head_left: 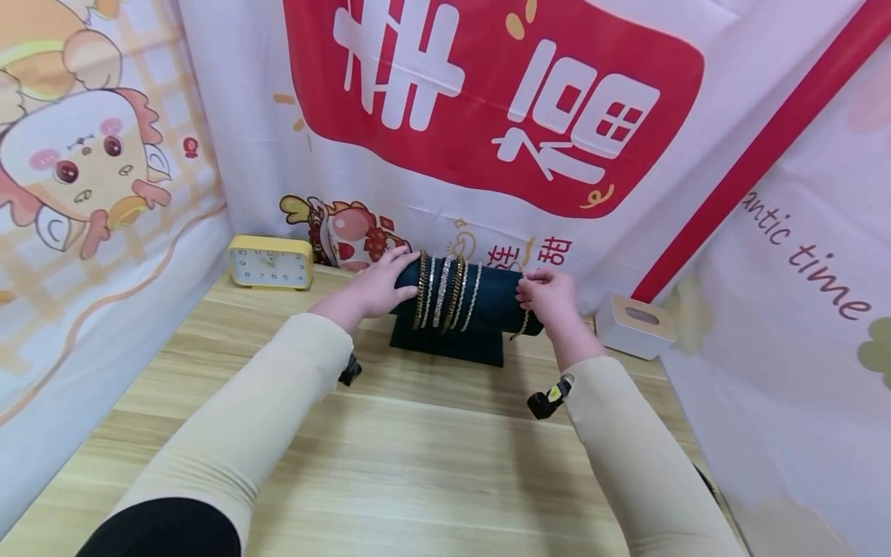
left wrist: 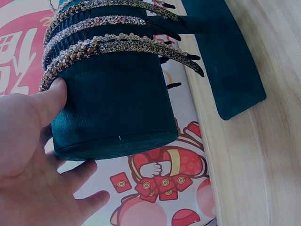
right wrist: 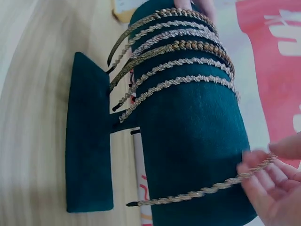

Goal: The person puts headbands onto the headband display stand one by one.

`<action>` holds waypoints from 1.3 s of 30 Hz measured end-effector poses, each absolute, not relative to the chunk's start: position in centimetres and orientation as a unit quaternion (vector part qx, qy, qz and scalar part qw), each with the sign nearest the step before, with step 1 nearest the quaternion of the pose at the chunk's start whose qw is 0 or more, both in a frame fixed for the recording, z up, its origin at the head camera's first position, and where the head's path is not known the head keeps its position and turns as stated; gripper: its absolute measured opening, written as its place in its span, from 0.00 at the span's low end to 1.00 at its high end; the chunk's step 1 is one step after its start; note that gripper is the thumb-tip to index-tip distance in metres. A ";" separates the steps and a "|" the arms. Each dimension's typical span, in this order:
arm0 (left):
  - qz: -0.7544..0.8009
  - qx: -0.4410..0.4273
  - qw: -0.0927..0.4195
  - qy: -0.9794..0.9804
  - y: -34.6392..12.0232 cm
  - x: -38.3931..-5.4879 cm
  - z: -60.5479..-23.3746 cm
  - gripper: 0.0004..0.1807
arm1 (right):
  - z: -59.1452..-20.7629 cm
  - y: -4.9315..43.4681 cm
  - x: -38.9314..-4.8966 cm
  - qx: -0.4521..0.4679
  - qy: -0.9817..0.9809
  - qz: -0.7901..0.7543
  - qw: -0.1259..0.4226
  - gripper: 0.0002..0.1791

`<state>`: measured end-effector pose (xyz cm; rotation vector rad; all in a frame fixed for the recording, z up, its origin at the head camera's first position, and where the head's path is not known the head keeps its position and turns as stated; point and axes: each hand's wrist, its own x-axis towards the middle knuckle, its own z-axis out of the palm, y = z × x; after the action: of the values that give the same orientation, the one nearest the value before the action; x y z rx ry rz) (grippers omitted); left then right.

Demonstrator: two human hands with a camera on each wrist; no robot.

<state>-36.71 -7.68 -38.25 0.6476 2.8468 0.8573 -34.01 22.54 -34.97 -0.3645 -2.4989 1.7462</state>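
Observation:
A dark green velvet headband stand (head_left: 497, 298) with a padded roll lies across the back of the table. Several beaded and sparkly headbands (right wrist: 183, 61) sit side by side around its left half. My left hand (head_left: 379, 285) holds the roll's left end, its thumb on the near side beside the outermost headband and its fingers on the far side. At the other end, my right hand (head_left: 550, 298) pinches the top of a twisted gold headband (right wrist: 207, 190) between thumb and fingers. That headband spans the roll, apart from the others, its black tip hanging past the front.
A yellow-framed clock (head_left: 271, 263) stands at the back left. To the right of the stand is a white tissue box (head_left: 635, 325) with a wooden lid. Printed cloth walls (head_left: 257, 170) enclose the wooden table (head_left: 431, 464) behind and on both sides.

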 end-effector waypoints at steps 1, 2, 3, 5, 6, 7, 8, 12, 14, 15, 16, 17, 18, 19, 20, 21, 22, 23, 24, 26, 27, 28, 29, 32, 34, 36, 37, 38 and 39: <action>0.281 0.213 0.050 0.935 -7.7 -36.7 -38.2 0.38 | -34.9 22.5 -34.0 -0.111 -0.834 0.538 0.043 0.10; 0.280 0.213 0.051 0.935 -7.8 -36.8 -38.2 0.38 | -34.8 22.4 -34.0 -0.105 -0.852 0.511 0.046 0.10; 0.280 0.213 0.052 0.935 -7.8 -36.8 -38.2 0.38 | -34.8 22.4 -34.0 -0.098 -0.865 0.489 0.049 0.10; 0.278 0.214 0.053 0.935 -7.8 -36.8 -38.1 0.38 | -34.8 22.6 -34.0 -0.076 -0.886 0.453 0.059 0.12; 0.277 0.214 0.053 0.935 -7.8 -36.7 -38.1 0.38 | -34.8 22.7 -34.0 -0.058 -0.892 0.444 0.063 0.13; 0.276 0.214 0.053 0.936 -7.8 -36.7 -38.0 0.38 | -34.9 23.0 -34.1 -0.039 -0.898 0.433 0.065 0.14; 0.275 0.214 0.053 0.936 -7.8 -36.7 -38.0 0.39 | -34.9 23.3 -34.2 -0.016 -0.907 0.415 0.065 0.17; 0.274 0.214 0.051 0.936 -7.7 -36.7 -37.9 0.38 | -35.1 24.7 -34.6 0.081 -0.943 0.321 0.022 0.32; 0.274 0.215 0.050 0.936 -7.7 -36.7 -38.0 0.38 | -35.2 25.2 -34.7 0.112 -0.953 0.282 -0.007 0.39; 0.273 0.216 0.050 0.936 -7.7 -36.7 -38.0 0.38 | -35.2 25.3 -34.7 0.119 -0.955 0.272 -0.017 0.40; 0.272 0.216 0.050 0.936 -7.7 -36.8 -38.0 0.38 | -35.3 25.4 -34.7 0.123 -0.957 0.263 -0.021 0.41; 0.271 0.216 0.050 0.936 -7.7 -36.8 -38.0 0.38 | -35.4 25.3 -34.7 0.127 -0.957 0.259 -0.020 0.41; 0.270 0.217 0.050 0.937 -7.7 -36.8 -38.1 0.38 | -35.5 25.3 -34.8 0.130 -0.957 0.258 -0.018 0.41; 0.268 0.217 0.050 0.937 -7.7 -36.9 -38.1 0.38 | -35.6 25.1 -34.8 0.133 -0.957 0.257 -0.013 0.41; 0.267 0.217 0.050 0.938 -7.7 -36.9 -38.1 0.38 | -35.6 24.9 -34.8 0.134 -0.958 0.253 -0.008 0.41; 0.265 0.217 0.050 0.938 -7.6 -36.9 -38.1 0.39 | -35.7 24.7 -34.9 0.135 -0.959 0.249 -0.005 0.41; 0.264 0.218 0.051 0.938 -7.6 -36.9 -38.1 0.39 | -35.7 24.5 -34.9 0.139 -0.959 0.247 -0.003 0.41; 0.262 0.218 0.051 0.939 -7.6 -36.9 -38.2 0.39 | -35.8 24.2 -35.0 0.140 -0.959 0.246 -0.004 0.41; 0.261 0.218 0.051 0.939 -7.6 -36.9 -38.2 0.39 | -35.8 24.0 -35.1 0.141 -0.959 0.244 -0.005 0.41; 0.258 0.217 0.052 0.940 -7.5 -36.9 -38.2 0.39 | -35.9 23.3 -35.1 0.144 -0.959 0.243 -0.005 0.41; 0.258 0.217 0.052 0.940 -7.5 -36.8 -38.3 0.39 | -35.9 23.0 -35.2 0.148 -0.958 0.244 -0.006 0.41; 0.257 0.216 0.053 0.940 -7.5 -36.8 -38.3 0.39 | -35.9 22.7 -35.2 0.152 -0.957 0.245 -0.006 0.41; 0.257 0.216 0.052 0.941 -7.5 -36.8 -38.4 0.39 | -36.0 22.4 -35.2 0.154 -0.958 0.244 -0.004 0.41; 0.256 0.216 0.052 0.941 -7.5 -36.8 -38.4 0.38 | -36.1 21.7 -35.1 0.160 -0.957 0.244 0.002 0.42; 0.258 0.216 0.051 0.940 -7.6 -36.8 -38.5 0.38 | -36.0 21.7 -35.0 0.156 -0.955 0.253 0.001 0.43; 0.258 0.217 0.049 0.940 -7.6 -36.8 -38.5 0.38 | -35.9 22.0 -34.7 0.147 -0.949 0.279 0.001 0.43; 0.258 0.217 0.048 0.940 -7.7 -36.7 -38.5 0.38 | -35.8 22.4 -34.6 0.141 -0.946 0.293 0.000 0.43; 0.258 0.217 0.047 0.940 -7.7 -36.7 -38.5 0.38 | -35.6 22.9 -34.5 0.136 -0.941 0.310 0.004 0.43; 0.258 0.217 0.046 0.940 -7.7 -36.7 -38.5 0.38 | -35.5 23.6 -34.2 0.128 -0.936 0.328 0.009 0.42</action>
<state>-36.74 -7.74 -38.48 0.6617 2.8712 0.7867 -34.25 23.55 -35.47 0.4000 -2.9237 1.0261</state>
